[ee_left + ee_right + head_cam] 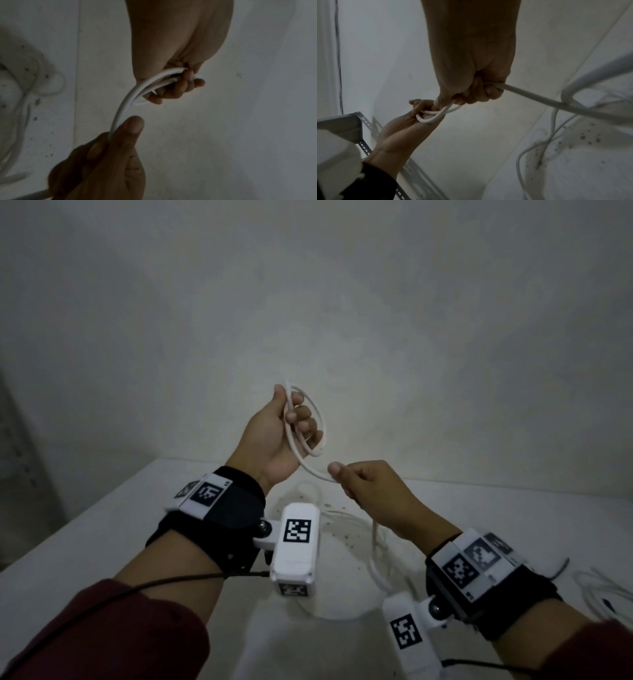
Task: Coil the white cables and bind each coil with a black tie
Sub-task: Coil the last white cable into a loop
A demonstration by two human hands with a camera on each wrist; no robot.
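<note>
The left hand [279, 436], raised above the table [102, 529], grips 2 loops of white cable [310, 433] in curled fingers. Just right and nearer, the right hand [368, 487] pinches the same cable, which trails down onto the table.

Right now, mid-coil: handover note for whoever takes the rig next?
Left hand: raised, fingers curled round the started coil, a couple of loops of white cable.
Right hand: grips the same cable just below the coil, feeding the next loop.
The cable's loose remainder hangs from the right hand to the white table and lies slack there. More white cable lies at the table's right edge.
Done: first loops only. No bound coil in view.
Left: finish winding, bind with a black tie, then do the other cable. No tie can be made out in these views; find one first.
</note>
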